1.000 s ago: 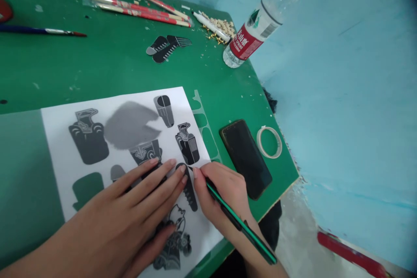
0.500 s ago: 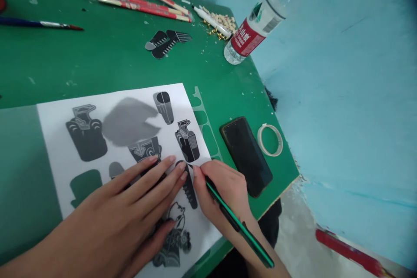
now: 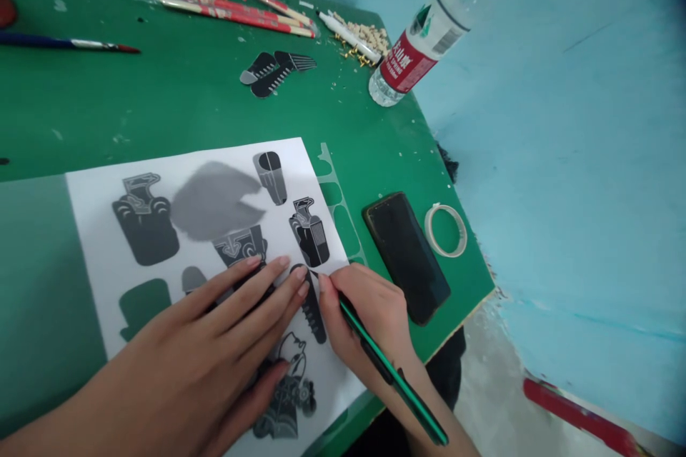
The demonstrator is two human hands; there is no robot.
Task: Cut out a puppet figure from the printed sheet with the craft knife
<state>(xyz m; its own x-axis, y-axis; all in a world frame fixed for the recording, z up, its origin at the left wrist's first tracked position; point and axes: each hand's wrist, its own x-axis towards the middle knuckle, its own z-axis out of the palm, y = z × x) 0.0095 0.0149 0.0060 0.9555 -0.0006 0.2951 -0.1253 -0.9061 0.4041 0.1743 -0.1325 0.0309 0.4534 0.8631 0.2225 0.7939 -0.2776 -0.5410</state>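
A white sheet (image 3: 107,243) printed with several black and grey cut-out shapes lies on the green table (image 3: 161,107). My left hand (image 3: 214,343) rests flat on the sheet, fingers stretched out and together, pressing it down. My right hand (image 3: 369,314) is closed round a green and black pen-like tool (image 3: 394,375), its tip touching the sheet by a long black shape (image 3: 314,307) just right of my left fingertips.
A black phone (image 3: 407,257) and a tape ring (image 3: 444,230) lie right of the sheet near the table edge. At the back stand a water bottle (image 3: 415,50), wrapped chopsticks (image 3: 230,11), a white marker (image 3: 348,36), wood chips, a paintbrush (image 3: 69,44) and cut black pieces (image 3: 273,70).
Hardly anything differs: both hands stay in place on the sheet and the view shifts only a little.
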